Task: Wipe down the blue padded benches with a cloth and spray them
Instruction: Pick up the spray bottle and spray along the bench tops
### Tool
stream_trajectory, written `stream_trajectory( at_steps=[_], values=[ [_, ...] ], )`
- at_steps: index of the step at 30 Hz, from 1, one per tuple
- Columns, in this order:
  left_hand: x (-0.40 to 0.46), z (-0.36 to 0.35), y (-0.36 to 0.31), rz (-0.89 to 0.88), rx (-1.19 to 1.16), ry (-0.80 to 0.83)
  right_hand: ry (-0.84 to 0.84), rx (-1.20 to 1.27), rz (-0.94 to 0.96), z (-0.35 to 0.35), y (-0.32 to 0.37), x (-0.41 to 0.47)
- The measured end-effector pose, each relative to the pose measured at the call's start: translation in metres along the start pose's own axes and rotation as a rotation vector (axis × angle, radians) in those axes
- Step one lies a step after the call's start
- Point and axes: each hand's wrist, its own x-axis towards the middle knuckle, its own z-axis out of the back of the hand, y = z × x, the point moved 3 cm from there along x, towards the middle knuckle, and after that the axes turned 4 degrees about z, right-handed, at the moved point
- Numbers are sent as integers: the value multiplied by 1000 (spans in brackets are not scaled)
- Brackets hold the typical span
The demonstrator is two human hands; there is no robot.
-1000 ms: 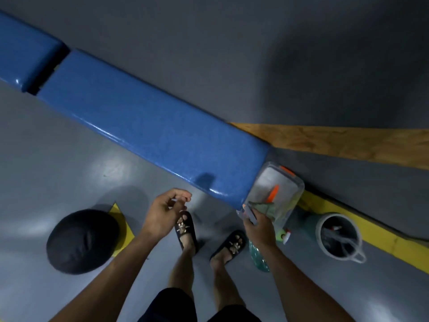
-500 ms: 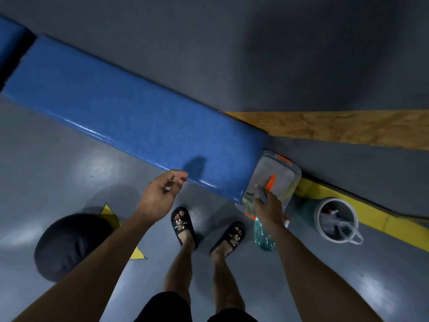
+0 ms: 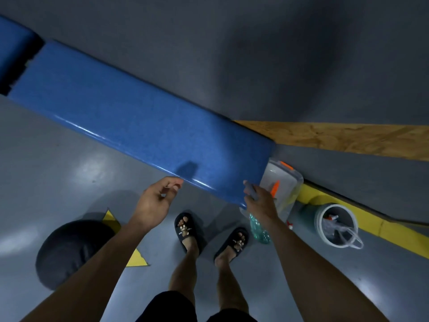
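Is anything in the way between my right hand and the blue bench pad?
Nothing visible blocks it. The right hand, gripping a spray bottle, is already at the near corner of the blue bench. The clear plastic box sits beyond the bench end, off to the side.

We see the blue bench (image 3: 139,117) cross the frame diagonally; our right hand (image 3: 261,202) grips a spray bottle (image 3: 258,231) at its lower-right end, our left hand (image 3: 155,201) loosely curled nearby.
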Motion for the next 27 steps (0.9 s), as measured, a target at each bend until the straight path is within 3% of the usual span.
stream_trajectory(
  at_steps=[4, 8, 15, 20, 27],
  values=[
    [-3, 29, 8, 13, -17, -22, 100, -159, 41, -52, 25, -23],
    [-1, 54, 17, 20, -69, -61, 81, -120, 33, -75, 54, -34],
    [2, 85, 16, 31, -104, -107, -59, 70, -34, -51, 74, 31],
    [11, 102, 13, 37, -103, -138, -70, -60, -12, -21, 118, 65],
    [42, 129, -4, 55, -75, -180, 96, -142, 33, -51, 125, 86]
  ],
)
